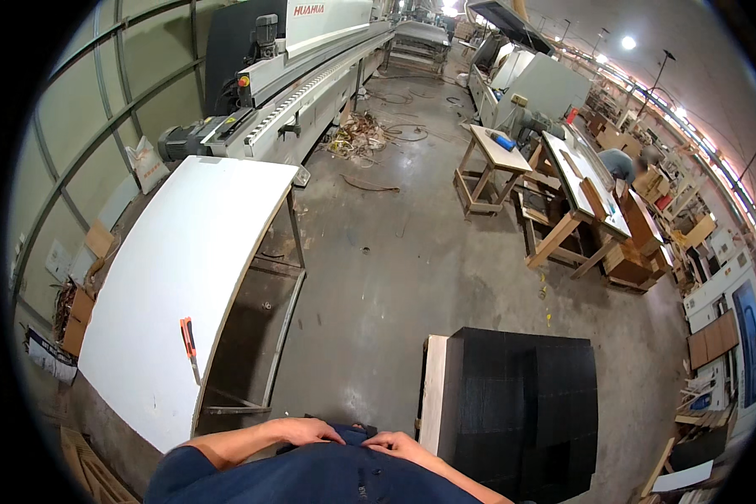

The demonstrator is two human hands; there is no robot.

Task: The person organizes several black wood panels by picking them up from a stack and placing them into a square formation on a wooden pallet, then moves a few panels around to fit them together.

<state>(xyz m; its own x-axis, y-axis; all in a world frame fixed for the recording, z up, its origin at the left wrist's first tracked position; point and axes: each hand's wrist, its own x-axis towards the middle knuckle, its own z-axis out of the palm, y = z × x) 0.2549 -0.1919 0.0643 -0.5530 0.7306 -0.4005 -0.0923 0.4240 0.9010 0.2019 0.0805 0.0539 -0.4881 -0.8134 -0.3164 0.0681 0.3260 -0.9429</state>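
Note:
Both of my hands are drawn in close to the front of my navy shirt, low in the view. My left hand bends inward with its fingers together against dark cloth. Facing it, my right hand has its fingers curled at the same fabric, a small gap apart. Whatever lies between the fingertips is too small and partly hidden to name. To the left, an orange and black utility knife rests near the edge of a white-topped table, away from both hands.
A stack of black panels stands close on my right. Ahead on the left runs a long machine, with scrap strips beside it on the floor. Wooden work tables stand farther right, where another person bends over.

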